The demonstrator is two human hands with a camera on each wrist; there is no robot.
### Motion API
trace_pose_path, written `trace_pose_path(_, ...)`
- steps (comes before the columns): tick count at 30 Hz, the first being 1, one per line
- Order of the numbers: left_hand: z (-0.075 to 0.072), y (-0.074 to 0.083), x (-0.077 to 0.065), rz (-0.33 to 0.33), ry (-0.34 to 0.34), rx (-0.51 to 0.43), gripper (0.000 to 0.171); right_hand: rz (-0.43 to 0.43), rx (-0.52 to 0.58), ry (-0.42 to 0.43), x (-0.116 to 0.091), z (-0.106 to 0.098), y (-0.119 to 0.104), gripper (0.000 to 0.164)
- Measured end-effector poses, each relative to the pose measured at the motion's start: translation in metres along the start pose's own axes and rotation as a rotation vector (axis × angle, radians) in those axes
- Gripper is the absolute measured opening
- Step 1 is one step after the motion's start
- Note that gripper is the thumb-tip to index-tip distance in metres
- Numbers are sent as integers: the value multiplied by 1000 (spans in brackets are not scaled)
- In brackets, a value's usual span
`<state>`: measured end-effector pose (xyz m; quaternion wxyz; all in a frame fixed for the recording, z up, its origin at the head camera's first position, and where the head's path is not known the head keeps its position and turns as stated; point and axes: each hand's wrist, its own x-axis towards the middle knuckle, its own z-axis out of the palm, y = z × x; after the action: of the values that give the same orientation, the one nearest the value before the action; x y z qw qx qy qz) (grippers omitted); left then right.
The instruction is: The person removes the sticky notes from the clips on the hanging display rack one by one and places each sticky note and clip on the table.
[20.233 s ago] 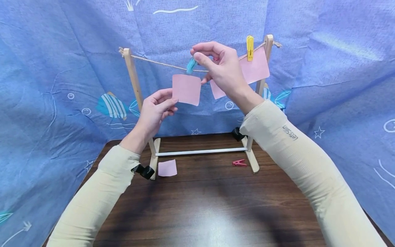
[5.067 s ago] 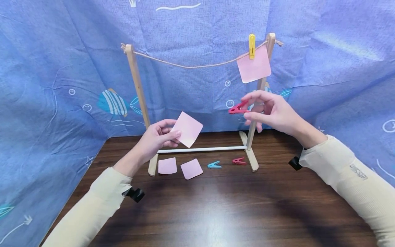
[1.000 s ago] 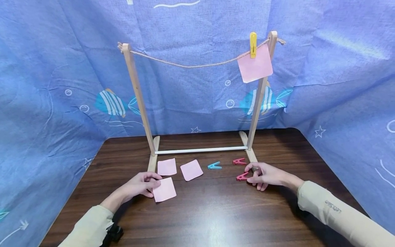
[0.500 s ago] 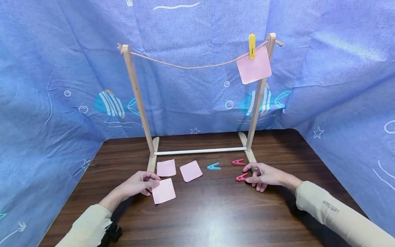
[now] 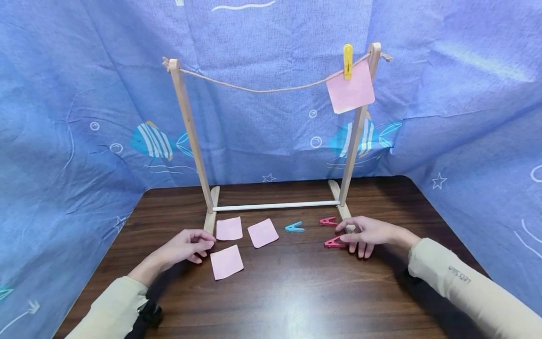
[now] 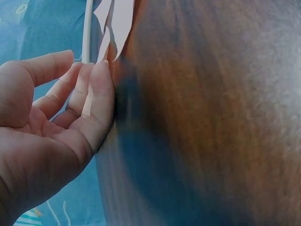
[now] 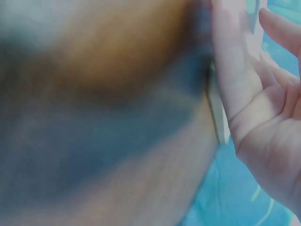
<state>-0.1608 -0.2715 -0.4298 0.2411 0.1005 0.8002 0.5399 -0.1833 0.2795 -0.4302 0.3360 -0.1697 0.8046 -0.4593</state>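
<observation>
My left hand [image 5: 186, 246] is just left of a pink paper square [image 5: 227, 262] lying flat on the table, its fingers loosely bent and nothing between them. In the left wrist view, thumb and fingers of that hand [image 6: 61, 110] stand apart, with pale paper pieces [image 6: 123, 23] beyond. A red clothespin [image 5: 333, 242] lies by the thumb of my right hand [image 5: 369, 234]; whether they touch I cannot tell. The right wrist view has the right hand [image 7: 265, 101] with its fingers spread. Two more pink squares, one left [image 5: 229, 229] and one right [image 5: 263, 233], lie behind the front one.
A wooden stand [image 5: 192, 136] carries a sagging rope [image 5: 254, 90]. Near its right post, a yellow clothespin [image 5: 348, 62] fixes a pink square [image 5: 351, 89] to the rope. A blue clothespin [image 5: 294, 227] and another red clothespin [image 5: 328, 221] lie before the white crossbar [image 5: 275, 205].
Both hands have let go: the left of the front pink square, the right of the nearer red clothespin. Over the last several seconds both things came down from mid-air to the table.
</observation>
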Motion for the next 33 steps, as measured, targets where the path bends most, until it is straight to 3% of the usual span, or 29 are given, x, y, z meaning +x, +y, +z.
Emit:
trace_pose_path(8, -4, 13, -2, -13, -64, -18, 38, -6, -38, -39, -8, -22, -21, 47)
trace_pose_path(16, -4, 31, 0, -2, -161, 22, 37, -9, -131, -70, -10, -32, -42, 46)
trace_pose_path(24, -4, 49, 4, -16, -264, 55, 37, 6, -145, -90, -14, -37, -60, 48)
trace_pose_path(33, -3, 70, 15, -43, -293, 41, 45, -37, -205, -82, -15, -46, -81, 41)
